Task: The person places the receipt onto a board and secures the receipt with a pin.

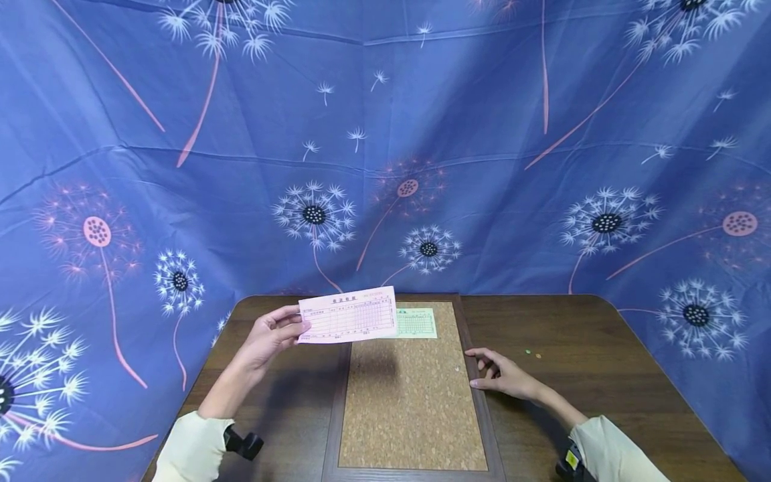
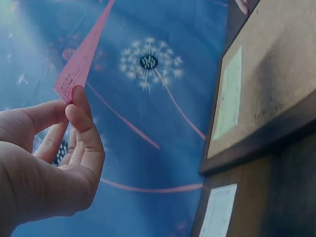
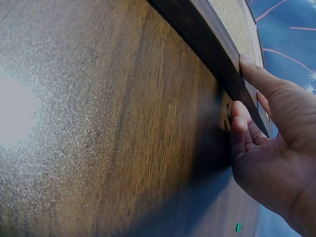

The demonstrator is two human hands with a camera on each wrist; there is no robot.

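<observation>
The left hand (image 1: 272, 333) pinches the pink slip (image 1: 348, 314) by its left end, in the air above the cork board (image 1: 409, 402); the right hand (image 1: 504, 376) rests relaxed on the board's frame. Held by one end only, the slip could sag or slide free — a thin grip.

The head view is evenly lit from above, and the pink slip (image 1: 347, 314) throws a soft shadow on the cork board (image 1: 409, 402). The edges bend outward (wide lens distortion). In the left wrist view the backdrop (image 2: 148, 123) is blurred. In the right wrist view a white glare spot lies on the table (image 3: 98, 123), grainy and soft.
</observation>
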